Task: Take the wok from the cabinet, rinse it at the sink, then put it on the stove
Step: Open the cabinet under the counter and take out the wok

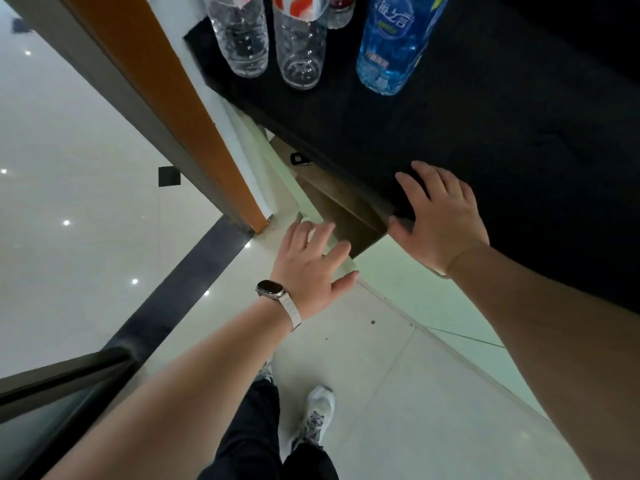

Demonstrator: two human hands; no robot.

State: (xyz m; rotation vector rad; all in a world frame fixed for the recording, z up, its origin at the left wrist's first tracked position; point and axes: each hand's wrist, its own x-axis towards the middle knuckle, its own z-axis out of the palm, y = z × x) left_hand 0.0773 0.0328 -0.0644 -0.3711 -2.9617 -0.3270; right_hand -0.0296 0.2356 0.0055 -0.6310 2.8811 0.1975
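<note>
I look almost straight down along a black countertop [502,140]. Under its edge a cabinet [346,216] shows a brown wooden inside, and its pale green door [450,306] stands open below my right arm. My right hand [440,216] lies flat on the countertop's edge, fingers spread, holding nothing. My left hand [311,265], with a watch on the wrist, hangs open in front of the cabinet opening with fingers apart. No wok shows in view.
Two clear plastic bottles [242,39] [301,53] and a blue one [391,53] stand on the countertop at the top. An orange-edged panel [194,133] runs along the left. Pale floor tiles [398,393] and my shoes [315,420] are below.
</note>
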